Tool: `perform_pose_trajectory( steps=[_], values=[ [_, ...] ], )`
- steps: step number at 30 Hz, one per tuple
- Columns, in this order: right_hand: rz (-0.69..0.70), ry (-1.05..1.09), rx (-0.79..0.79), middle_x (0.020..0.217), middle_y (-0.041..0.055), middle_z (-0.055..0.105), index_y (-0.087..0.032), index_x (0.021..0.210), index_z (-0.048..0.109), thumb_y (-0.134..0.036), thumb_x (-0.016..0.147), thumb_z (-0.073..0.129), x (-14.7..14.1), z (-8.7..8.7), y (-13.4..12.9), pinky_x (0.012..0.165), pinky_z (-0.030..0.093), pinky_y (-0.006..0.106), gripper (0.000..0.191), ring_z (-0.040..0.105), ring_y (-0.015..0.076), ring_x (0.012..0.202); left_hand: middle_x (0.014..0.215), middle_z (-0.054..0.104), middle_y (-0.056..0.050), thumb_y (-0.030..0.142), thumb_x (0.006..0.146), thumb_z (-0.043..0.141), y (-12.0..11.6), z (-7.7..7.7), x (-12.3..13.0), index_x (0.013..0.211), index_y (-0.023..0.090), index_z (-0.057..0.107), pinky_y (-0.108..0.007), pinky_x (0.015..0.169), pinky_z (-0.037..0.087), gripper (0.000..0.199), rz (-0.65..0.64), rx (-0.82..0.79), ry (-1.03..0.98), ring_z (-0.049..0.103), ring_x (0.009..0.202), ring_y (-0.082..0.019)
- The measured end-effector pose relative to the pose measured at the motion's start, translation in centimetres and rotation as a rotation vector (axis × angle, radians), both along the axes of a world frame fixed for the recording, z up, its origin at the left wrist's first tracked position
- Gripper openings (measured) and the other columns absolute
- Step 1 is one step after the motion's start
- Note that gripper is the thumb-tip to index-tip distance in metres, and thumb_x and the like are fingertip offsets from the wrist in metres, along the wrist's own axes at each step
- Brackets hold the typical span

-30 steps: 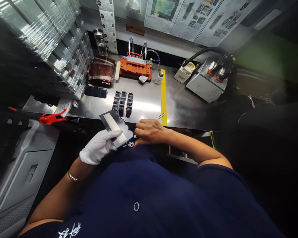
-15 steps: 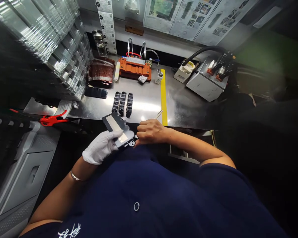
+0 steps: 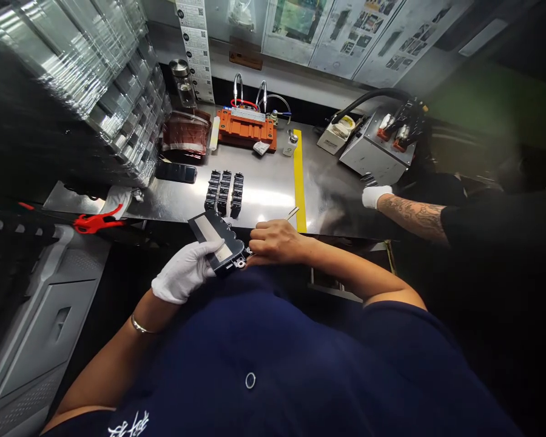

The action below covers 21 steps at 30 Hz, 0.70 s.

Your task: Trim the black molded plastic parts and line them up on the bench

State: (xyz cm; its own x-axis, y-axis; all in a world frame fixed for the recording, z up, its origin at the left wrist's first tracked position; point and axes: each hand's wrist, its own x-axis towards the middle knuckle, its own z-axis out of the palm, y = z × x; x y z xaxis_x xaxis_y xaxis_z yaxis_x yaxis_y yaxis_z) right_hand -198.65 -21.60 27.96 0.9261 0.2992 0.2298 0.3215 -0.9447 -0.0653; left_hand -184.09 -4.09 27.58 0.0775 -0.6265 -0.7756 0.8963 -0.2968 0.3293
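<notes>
My left hand (image 3: 182,272), in a white glove, grips a black plastic housing (image 3: 225,252) with a pale strip along its face. The thumb lies on that strip while the fingers go underneath. At the housing's right end, my bare right hand (image 3: 275,243) is closed around slim metal tweezers (image 3: 293,213), whose back end sticks out above the knuckles. Their working end is hidden by the fingers, near a small metal tab (image 3: 240,263) on the housing. Just beyond stand three rows of black plastic parts (image 3: 225,191) on the metal bench.
An orange fixture (image 3: 248,128) stands at the back, with a small bottle (image 3: 290,144) beside yellow tape (image 3: 299,182). A phone (image 3: 176,172) and wrapped trays (image 3: 113,109) are at left. On the right, a co-worker's gloved hand (image 3: 375,196) holds a dark part near a grey box (image 3: 373,152).
A co-worker's gloved hand and forearm have come into view from the right, with a small dark part. My hands and the housing have hardly moved; the housing is tilted slightly differently.
</notes>
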Motion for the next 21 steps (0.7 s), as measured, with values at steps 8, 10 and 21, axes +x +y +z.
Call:
perform_pose_trajectory(
  steps=[8,10,21],
  values=[
    [0.074,-0.107,0.208,0.109,0.0089,0.073,-0.02,0.114,0.067,-0.052,0.101,0.047,-0.5,-0.2,0.2,0.063,0.046,0.02,0.04,0.07,0.0115,0.087,0.082,0.077,-0.009,0.012,0.1,0.042,-0.1,0.3,0.3,0.106,0.009,0.07,-0.024,0.068,0.063,0.029,0.021,-0.031,0.202,0.076,0.072,-0.017],
    [0.071,-0.077,0.281,0.119,0.0099,0.072,-0.022,0.126,0.063,-0.05,0.099,0.051,-0.5,-0.5,0.2,0.067,0.051,0.019,0.041,0.072,0.0128,0.096,0.081,0.077,-0.009,0.021,0.101,0.043,0.4,0.5,0.6,0.109,0.011,0.071,-0.022,0.054,0.06,0.031,-0.045,-0.095,0.149,0.074,0.064,-0.016],
    [-0.409,-0.24,0.85,0.099,0.012,0.075,-0.014,0.111,0.066,-0.06,0.076,0.076,1.3,-3.1,2.1,0.078,0.058,0.03,0.059,0.07,0.0181,0.084,0.074,0.067,-0.001,0.05,0.071,0.083,1.4,-0.2,-1.1,0.075,0.019,0.074,-0.021,0.065,0.048,0.032,0.098,-0.109,-1.075,0.057,0.072,-0.015]
  ],
)
